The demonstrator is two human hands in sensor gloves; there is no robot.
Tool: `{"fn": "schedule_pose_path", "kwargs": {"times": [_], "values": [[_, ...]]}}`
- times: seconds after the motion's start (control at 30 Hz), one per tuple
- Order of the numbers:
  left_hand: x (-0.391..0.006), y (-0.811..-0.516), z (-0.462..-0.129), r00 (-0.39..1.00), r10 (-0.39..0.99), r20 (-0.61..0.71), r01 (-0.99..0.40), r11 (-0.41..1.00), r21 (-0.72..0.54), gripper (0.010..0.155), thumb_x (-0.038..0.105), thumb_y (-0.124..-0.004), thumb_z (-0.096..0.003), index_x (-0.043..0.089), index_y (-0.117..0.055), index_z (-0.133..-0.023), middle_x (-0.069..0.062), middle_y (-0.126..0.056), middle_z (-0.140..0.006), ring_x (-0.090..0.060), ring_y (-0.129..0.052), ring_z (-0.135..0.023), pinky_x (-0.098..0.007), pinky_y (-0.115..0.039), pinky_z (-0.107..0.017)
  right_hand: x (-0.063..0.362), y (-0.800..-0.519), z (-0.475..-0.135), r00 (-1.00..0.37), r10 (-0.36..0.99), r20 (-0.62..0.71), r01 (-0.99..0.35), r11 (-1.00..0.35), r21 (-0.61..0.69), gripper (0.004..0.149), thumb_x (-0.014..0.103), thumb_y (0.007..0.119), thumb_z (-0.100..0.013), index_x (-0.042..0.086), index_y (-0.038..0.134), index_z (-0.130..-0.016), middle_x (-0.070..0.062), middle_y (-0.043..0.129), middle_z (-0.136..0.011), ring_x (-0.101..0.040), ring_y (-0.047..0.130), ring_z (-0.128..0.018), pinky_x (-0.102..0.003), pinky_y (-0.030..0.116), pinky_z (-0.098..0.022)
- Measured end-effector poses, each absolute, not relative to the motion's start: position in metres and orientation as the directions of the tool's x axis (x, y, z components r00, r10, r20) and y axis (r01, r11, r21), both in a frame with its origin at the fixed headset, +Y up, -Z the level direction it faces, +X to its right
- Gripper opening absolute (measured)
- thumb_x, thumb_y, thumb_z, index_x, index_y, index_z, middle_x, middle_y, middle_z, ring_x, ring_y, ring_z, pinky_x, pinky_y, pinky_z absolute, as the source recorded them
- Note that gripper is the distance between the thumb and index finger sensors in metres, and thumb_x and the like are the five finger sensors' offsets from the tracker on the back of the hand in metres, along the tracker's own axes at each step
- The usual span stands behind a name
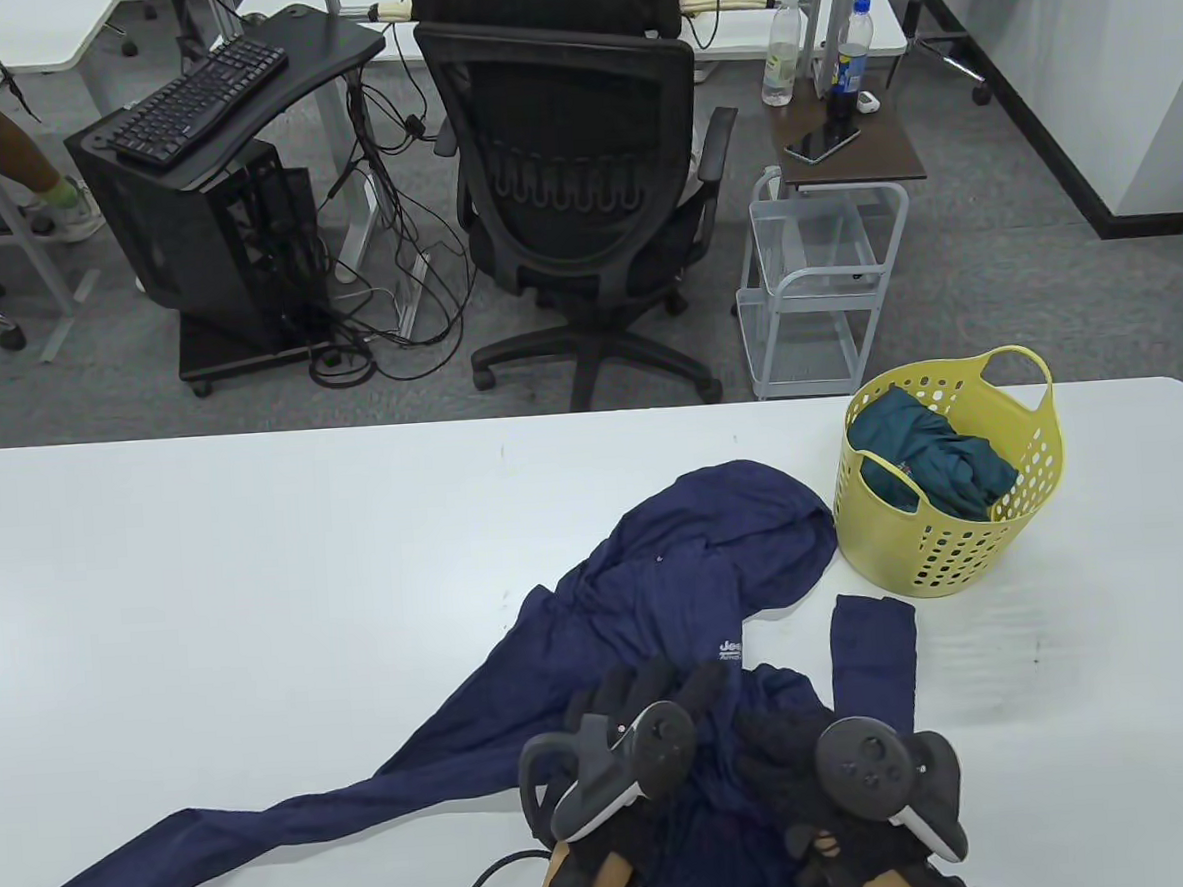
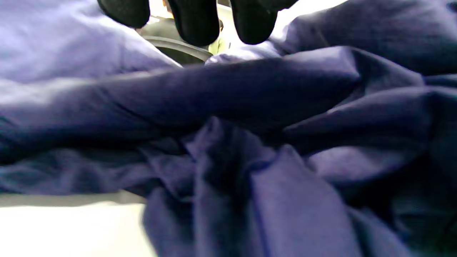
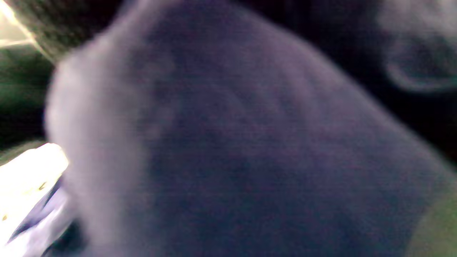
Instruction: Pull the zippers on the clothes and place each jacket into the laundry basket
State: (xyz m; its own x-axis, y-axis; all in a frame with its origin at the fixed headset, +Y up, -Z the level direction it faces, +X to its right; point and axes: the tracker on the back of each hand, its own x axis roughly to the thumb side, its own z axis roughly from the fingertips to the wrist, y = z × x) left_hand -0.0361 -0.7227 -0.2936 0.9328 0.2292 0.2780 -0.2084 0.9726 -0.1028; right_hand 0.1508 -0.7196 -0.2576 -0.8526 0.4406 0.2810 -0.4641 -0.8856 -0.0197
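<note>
A navy hooded jacket (image 1: 680,578) lies spread on the white table (image 1: 210,587), its hood toward a yellow laundry basket (image 1: 949,552) and one sleeve trailing to the front left. A teal jacket (image 1: 928,453) is bunched inside the basket. My left hand (image 1: 657,695) lies over the jacket's middle; in the left wrist view its fingertips (image 2: 194,21) hang just above rumpled navy cloth (image 2: 250,107) without pinching it. My right hand (image 1: 776,753) sits beside it with its fingers curled into the fabric. Blurred navy cloth (image 3: 232,142) fills the right wrist view. The zipper is hidden.
The basket stands near the table's far right edge. Beyond the table are a black office chair (image 1: 576,184), a small wire cart (image 1: 812,280) and a computer stand (image 1: 205,187).
</note>
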Motion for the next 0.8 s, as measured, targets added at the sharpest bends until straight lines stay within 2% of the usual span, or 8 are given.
{"fn": "schedule_pose_path", "kwargs": {"times": [0.17,0.27,0.37,0.5,0.57,0.67,0.73,0.8], "values": [[-0.054,-0.752,-0.303,0.971,0.14,0.192,-0.064,0.933,-0.355,0.063,0.029,-0.061,-0.0461,0.065,-0.045,-0.096,0.014,-0.055,-0.117,-0.031,-0.055,-0.107,-0.06,-0.052,-0.072,0.119,-0.741,-0.255,-0.845,0.355,0.4,-0.293,-0.933,0.21,0.053,0.055,0.082,-0.046,0.031,0.083,-0.093,0.008,0.099,-0.084,-0.025,0.09,-0.08,-0.062,0.066,-0.064],[-0.062,-0.759,-0.305,0.98,0.165,0.114,-0.108,0.913,-0.394,0.061,0.028,-0.062,-0.0458,0.056,-0.051,-0.099,0.014,-0.058,-0.116,-0.033,-0.052,-0.107,-0.061,-0.05,-0.072,0.129,-0.738,-0.26,-0.805,0.451,0.385,-0.37,-0.89,0.267,0.055,0.056,0.078,-0.046,0.029,0.083,-0.094,0.005,0.099,-0.088,-0.027,0.091,-0.082,-0.061,0.066,-0.064],[-0.062,-0.758,-0.306,0.982,0.159,0.098,-0.11,0.915,-0.388,0.059,0.028,-0.062,-0.0456,0.051,-0.053,-0.1,0.015,-0.06,-0.115,-0.032,-0.053,-0.107,-0.061,-0.051,-0.072,0.156,-0.725,-0.267,-0.753,0.581,0.309,-0.538,-0.814,0.22,0.053,0.054,0.076,-0.048,0.028,0.084,-0.093,0.002,0.099,-0.089,-0.03,0.09,-0.082,-0.06,0.067,-0.063],[-0.059,-0.756,-0.304,0.987,0.128,0.1,-0.079,0.915,-0.395,0.059,0.028,-0.063,-0.0456,0.047,-0.054,-0.1,0.016,-0.061,-0.114,-0.031,-0.051,-0.108,-0.061,-0.051,-0.072,0.195,-0.714,-0.277,-0.706,0.699,0.113,-0.705,-0.709,-0.015,0.047,0.044,0.08,-0.051,0.026,0.085,-0.093,-0.001,0.098,-0.088,-0.033,0.089,-0.08,-0.058,0.068,-0.062],[-0.058,-0.756,-0.304,0.986,0.129,0.101,-0.079,0.915,-0.395,0.059,0.028,-0.063,-0.0454,0.046,-0.053,-0.1,0.017,-0.061,-0.114,-0.031,-0.051,-0.108,-0.061,-0.05,-0.072,0.201,-0.716,-0.288,-0.752,0.658,0.014,-0.657,-0.749,-0.087,0.047,0.041,0.082,-0.05,0.025,0.083,-0.094,-0.002,0.096,-0.09,-0.036,0.087,-0.082,-0.058,0.067,-0.062],[-0.059,-0.757,-0.305,0.986,0.137,0.099,-0.086,0.909,-0.407,0.059,0.028,-0.063,-0.0454,0.045,-0.053,-0.101,0.017,-0.061,-0.115,-0.03,-0.05,-0.109,-0.06,-0.05,-0.072,0.188,-0.725,-0.305,-0.868,0.495,-0.047,-0.495,-0.869,-0.014,0.052,0.043,0.086,-0.048,0.029,0.078,-0.098,0.001,0.089,-0.1,-0.038,0.076,-0.094,-0.059,0.063,-0.067],[-0.059,-0.757,-0.304,0.986,0.135,0.1,-0.083,0.907,-0.412,0.059,0.028,-0.064,-0.0453,0.045,-0.052,-0.101,0.017,-0.06,-0.115,-0.029,-0.049,-0.109,-0.06,-0.05,-0.072,0.168,-0.739,-0.321,-0.931,0.366,-0.001,-0.361,-0.919,0.16,0.066,0.046,0.09,-0.045,0.032,0.067,-0.105,-0.001,0.068,-0.116,-0.041,0.053,-0.107,-0.065,0.049,-0.072],[-0.06,-0.756,-0.304,0.985,0.139,0.099,-0.086,0.907,-0.413,0.059,0.028,-0.064,-0.0452,0.045,-0.052,-0.101,0.017,-0.059,-0.115,-0.029,-0.048,-0.109,-0.06,-0.05,-0.072,0.155,-0.754,-0.329,-0.958,0.287,0.015,-0.265,-0.902,0.342,0.084,0.053,0.09,-0.043,0.034,0.045,-0.111,0.002,0.042,-0.124,-0.041,0.032,-0.112,-0.068,0.036,-0.075]]}}
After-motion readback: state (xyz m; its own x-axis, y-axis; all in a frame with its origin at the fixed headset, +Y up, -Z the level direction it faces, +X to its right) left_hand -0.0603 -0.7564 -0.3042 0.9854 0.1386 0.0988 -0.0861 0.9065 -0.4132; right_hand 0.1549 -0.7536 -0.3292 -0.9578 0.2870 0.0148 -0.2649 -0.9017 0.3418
